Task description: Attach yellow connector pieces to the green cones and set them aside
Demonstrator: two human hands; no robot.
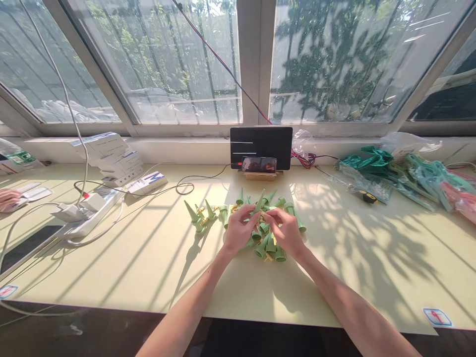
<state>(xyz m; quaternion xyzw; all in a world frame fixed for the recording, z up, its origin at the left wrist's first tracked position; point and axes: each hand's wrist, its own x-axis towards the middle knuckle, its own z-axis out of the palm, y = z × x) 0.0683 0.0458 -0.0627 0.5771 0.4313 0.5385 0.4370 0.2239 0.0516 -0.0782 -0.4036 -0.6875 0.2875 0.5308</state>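
Observation:
Between the fingertips of my left hand (240,226) is a green cone-shaped piece (259,202), its narrow tip pointing up. My right hand (284,229) meets it from the other side with fingers pinched; whatever small part they hold is too small to make out. Both hands are over a pile of similar green cones (273,247), some with yellow bits showing among them. To the left of the pile, a few more green cones (192,212) stand upright on the table with yellow pieces beside them.
A phone (259,164) leans on a cardboard stand before a dark tablet (261,141). At left are a power strip (92,213), white boxes (119,158) and another person's hand (8,199). Plastic-bagged green material (401,171) and a black-yellow tool (368,197) lie at right.

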